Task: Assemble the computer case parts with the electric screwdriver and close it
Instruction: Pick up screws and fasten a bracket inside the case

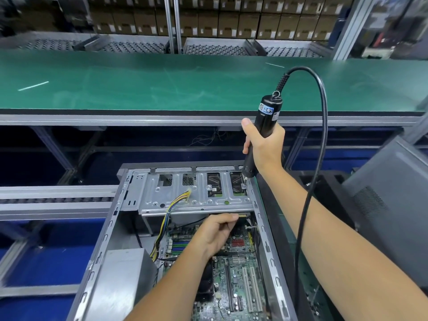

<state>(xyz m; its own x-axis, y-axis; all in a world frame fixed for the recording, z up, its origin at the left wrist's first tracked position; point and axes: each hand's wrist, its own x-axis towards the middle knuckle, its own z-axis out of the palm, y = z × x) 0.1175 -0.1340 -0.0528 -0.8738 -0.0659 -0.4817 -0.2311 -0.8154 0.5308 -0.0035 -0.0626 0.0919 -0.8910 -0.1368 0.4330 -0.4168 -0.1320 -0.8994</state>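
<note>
An open grey computer case (108, 230) lies in front of me, its green motherboard (236, 288) exposed. A silver drive bracket (176, 195) spans the far end of the case. My right hand (264, 144) grips a black electric screwdriver (266, 117) held upright, its tip down on a screw at the bracket's far right corner. My left hand (215, 235) is inside the case just below the bracket's near edge, fingers curled, apparently pinching something small that I cannot make out.
The screwdriver's black cable (322, 140) loops up and down past my right forearm. A grey side panel (391, 205) leans at the right. A green bench (162, 82) runs across behind. Yellow and blue wires (171, 209) hang over the bracket. A grey power supply (125, 274) sits near left.
</note>
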